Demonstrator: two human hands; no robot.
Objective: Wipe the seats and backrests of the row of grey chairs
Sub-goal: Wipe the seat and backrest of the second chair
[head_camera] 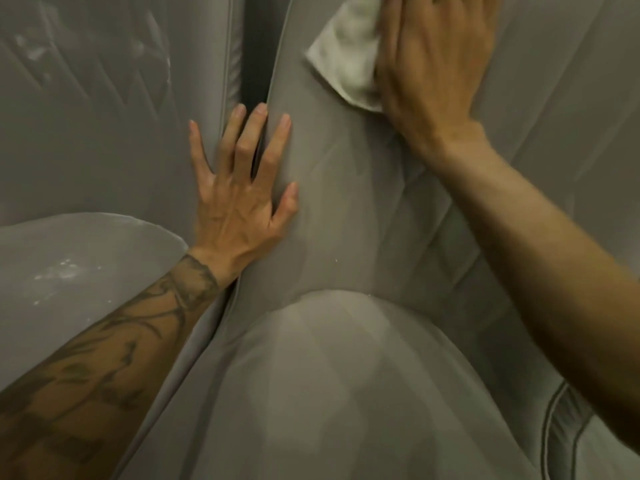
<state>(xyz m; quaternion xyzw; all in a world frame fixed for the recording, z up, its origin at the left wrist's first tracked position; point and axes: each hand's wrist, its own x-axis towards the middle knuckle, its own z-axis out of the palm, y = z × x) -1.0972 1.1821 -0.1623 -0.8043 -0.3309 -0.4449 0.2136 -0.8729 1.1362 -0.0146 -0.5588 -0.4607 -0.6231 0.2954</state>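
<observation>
Two grey upholstered chairs stand side by side. The nearer chair's backrest (332, 188) rises in the middle, with its seat (346, 393) below. My right hand (436, 57) lies flat at the top of that backrest and presses a crumpled white cloth (346, 60) against it; the cloth sticks out to the left of my palm. With fingers spread and straight, my left hand (239, 188) rests across the seam between this backrest and the neighbouring chair's backrest (104, 133).
A dark gap (254, 50) runs between the two backrests above my left fingers. The left chair's seat (76, 271) and backrest carry pale dusty streaks. At the lower right, dark piping (550, 420) edges another cushion.
</observation>
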